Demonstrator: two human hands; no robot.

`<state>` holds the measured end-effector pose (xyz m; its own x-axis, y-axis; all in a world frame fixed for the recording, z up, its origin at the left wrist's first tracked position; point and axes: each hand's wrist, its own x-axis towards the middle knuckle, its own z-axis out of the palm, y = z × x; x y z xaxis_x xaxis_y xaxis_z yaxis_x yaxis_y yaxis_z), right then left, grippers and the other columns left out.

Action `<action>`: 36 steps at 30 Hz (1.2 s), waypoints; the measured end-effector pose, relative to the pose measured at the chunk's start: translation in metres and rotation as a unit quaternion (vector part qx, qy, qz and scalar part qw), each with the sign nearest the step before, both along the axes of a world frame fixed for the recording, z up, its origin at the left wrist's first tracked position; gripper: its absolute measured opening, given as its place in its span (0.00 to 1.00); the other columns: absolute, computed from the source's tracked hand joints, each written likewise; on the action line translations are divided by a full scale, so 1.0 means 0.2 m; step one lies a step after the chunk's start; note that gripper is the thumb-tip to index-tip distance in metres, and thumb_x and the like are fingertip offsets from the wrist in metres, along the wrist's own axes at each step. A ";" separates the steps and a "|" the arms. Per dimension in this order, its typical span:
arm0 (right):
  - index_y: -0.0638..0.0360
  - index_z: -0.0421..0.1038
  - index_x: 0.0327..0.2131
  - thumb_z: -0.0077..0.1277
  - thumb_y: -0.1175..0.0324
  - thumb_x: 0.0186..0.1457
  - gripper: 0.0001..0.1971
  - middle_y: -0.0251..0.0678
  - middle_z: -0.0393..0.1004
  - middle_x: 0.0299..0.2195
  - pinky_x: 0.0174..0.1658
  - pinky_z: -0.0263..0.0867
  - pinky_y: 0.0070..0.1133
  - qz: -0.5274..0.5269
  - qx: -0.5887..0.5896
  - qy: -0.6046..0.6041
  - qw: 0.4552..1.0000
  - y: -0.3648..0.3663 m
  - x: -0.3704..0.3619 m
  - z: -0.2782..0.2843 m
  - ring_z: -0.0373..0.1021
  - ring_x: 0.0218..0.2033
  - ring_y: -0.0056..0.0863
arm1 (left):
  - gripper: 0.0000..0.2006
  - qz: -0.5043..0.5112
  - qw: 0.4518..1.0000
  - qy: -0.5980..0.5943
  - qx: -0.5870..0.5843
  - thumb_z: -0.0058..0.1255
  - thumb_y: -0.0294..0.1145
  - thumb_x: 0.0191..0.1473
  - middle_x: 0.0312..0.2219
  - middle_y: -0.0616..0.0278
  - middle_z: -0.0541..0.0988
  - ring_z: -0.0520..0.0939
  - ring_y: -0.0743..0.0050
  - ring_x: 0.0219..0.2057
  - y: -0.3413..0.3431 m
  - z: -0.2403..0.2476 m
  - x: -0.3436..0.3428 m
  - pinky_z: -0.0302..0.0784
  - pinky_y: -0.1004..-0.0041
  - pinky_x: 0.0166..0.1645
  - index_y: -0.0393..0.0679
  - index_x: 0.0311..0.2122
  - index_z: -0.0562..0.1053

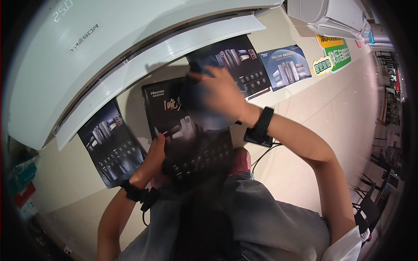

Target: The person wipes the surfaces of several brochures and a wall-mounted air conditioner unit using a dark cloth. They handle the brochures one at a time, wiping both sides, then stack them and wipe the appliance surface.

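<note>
Clock positions are taken from the centre of the dark printed panel [191, 145], with 12 o'clock toward the upper edge of the view. The panel is located near the middle, tilted slightly, above the person's lap; whether it is a sheet, a folder or a box cannot be told. Pale appliance shapes and rows of small icons are printed on its face.

The panel is gripped at its edge, at 8 o'clock, by the left hand [153, 152]. The right hand [222, 93] is placed at 1 o'clock, over a dark blue item [189, 93]. Both are blurred; whether this hand is closed cannot be told. Black wrist devices [261, 130] are worn on both wrists.

A dark poster [114, 145] is positioned at 9 o'clock. A second dark poster [239, 61], partly covered, is positioned at 1 o'clock. At 2 o'clock a blue poster [286, 67] is followed, farther out, by a green and yellow sign [342, 56].

All are backed by a cream surface [278, 39]. A large white air conditioner [96, 56] is seen at 10 o'clock; a smaller white unit [309, 11] is seen between 1 and 2 o'clock. Pale, glossy floor [300, 174] is exposed at 4 o'clock. Blurred shop fittings [394, 113] are seen along the 3 o'clock rim.
</note>
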<state>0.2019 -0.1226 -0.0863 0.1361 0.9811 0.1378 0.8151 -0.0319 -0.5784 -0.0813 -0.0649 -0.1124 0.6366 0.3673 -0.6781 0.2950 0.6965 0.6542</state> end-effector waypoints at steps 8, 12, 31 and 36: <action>0.42 0.67 0.57 0.55 0.79 0.36 0.38 0.49 0.60 0.57 0.57 0.60 0.38 0.096 -0.004 0.142 0.985 -0.16 -0.37 0.10 0.61 0.52 0.51 | 0.24 -0.047 0.998 0.011 0.035 0.28 0.45 0.68 0.54 0.57 0.69 0.72 0.69 0.53 0.00 -0.04 0.02 0.69 0.69 0.56 0.39 0.61 0.60; 0.40 0.65 0.58 0.53 0.80 0.38 0.38 0.48 0.61 0.56 0.54 0.62 0.35 0.032 0.045 0.135 0.989 -0.13 -0.23 0.06 0.62 0.48 0.47 | 0.23 -0.146 0.980 0.067 0.119 0.31 0.43 0.68 0.52 0.60 0.71 0.71 0.74 0.51 -0.02 0.11 0.02 0.66 0.72 0.56 0.40 0.61 0.60; 0.46 0.71 0.53 0.55 0.83 0.36 0.35 0.45 0.66 0.54 0.55 0.60 0.34 -0.069 0.155 0.129 0.977 0.05 -0.17 0.33 0.62 0.52 0.48 | 0.23 -0.272 0.926 0.004 0.261 0.40 0.32 0.64 0.41 0.56 0.77 0.78 0.70 0.42 0.00 0.31 0.12 0.72 0.69 0.45 0.37 0.62 0.56; 0.48 0.70 0.53 0.54 0.82 0.38 0.33 0.44 0.66 0.53 0.55 0.60 0.35 -0.064 0.169 0.175 0.968 0.04 -0.13 0.30 0.63 0.51 0.47 | 0.30 -0.142 0.968 -0.067 0.197 0.36 0.41 0.67 0.49 0.60 0.72 0.75 0.73 0.46 0.01 0.31 0.08 0.70 0.70 0.53 0.44 0.68 0.45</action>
